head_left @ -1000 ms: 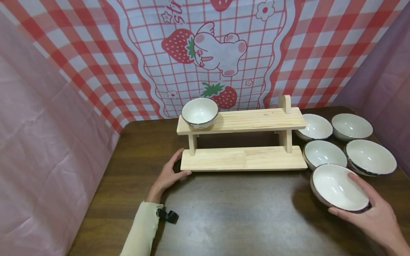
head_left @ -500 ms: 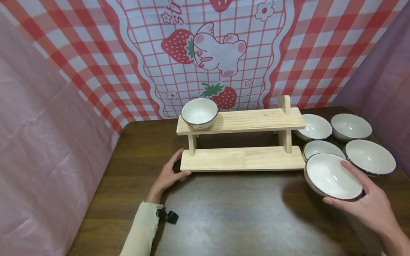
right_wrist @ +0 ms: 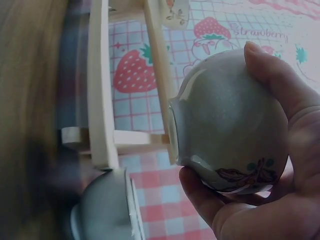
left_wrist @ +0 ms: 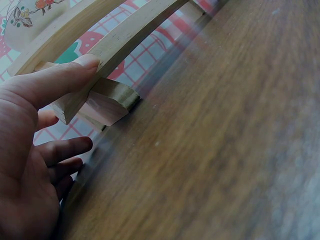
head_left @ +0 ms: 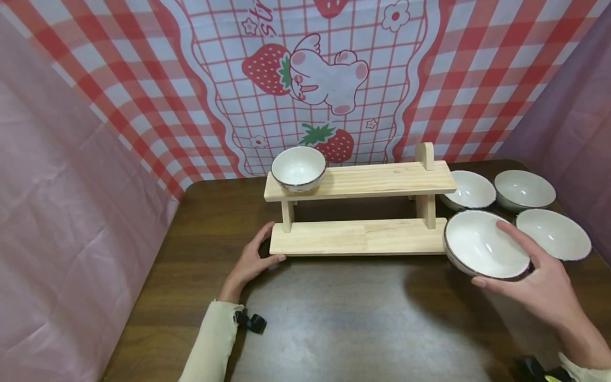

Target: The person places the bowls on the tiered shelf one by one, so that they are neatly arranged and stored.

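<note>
My right hand [head_left: 546, 284] holds a white bowl [head_left: 484, 245] with a dark rim by its side, fingers and thumb around the wall. The bowl is raised above the table, just off the right end of the two-tier wooden shelf [head_left: 355, 237]. Its rounded outside, with a painted flower pattern, shows in the right wrist view [right_wrist: 230, 125]. At the shelf's other end, my left hand [head_left: 252, 260] grips the lower board, thumb on the front edge and index finger behind. A smaller-looking bowl [head_left: 298, 167] sits at the left of the top board.
Several more white bowls stand on the table at the right, among them a back bowl [head_left: 525, 188] and a front bowl [head_left: 553, 233]. A red checked cloth [head_left: 329, 79] hangs behind the brown table [head_left: 334, 318]; pink fabric [head_left: 62, 212] borders the left.
My right hand has carried the bowl up and to the left, toward the shelf's right end, now covering another bowl behind it. The left hand and the shelf stay in place.
</note>
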A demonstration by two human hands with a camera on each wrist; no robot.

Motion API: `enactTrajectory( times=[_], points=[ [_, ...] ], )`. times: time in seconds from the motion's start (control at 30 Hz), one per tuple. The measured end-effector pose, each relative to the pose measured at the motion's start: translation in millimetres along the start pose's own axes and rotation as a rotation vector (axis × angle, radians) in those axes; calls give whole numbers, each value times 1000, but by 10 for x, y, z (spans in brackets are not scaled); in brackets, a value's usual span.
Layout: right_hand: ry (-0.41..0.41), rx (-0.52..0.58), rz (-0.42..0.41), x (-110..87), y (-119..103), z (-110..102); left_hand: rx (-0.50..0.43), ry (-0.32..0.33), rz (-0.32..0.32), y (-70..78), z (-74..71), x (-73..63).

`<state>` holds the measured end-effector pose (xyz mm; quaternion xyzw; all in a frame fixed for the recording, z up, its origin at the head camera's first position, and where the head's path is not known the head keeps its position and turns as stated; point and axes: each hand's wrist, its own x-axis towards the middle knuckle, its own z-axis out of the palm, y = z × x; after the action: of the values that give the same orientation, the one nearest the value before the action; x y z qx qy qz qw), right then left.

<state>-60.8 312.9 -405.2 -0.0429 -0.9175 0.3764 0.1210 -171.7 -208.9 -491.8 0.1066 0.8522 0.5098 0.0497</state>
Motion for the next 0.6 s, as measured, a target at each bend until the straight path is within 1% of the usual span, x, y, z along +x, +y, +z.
enactTrajectory(
  times=[0.23,0.43,0.6],
  points=[
    [-18,-6,10,99,-113,-17,8,-4,10,18,-1,1],
    [-1,11,-29,192,-234,-24,21,-10,11,10,-5,0],
    [-15,37,-29,266,-368,-16,13,-10,11,17,-7,-11]
  ],
)
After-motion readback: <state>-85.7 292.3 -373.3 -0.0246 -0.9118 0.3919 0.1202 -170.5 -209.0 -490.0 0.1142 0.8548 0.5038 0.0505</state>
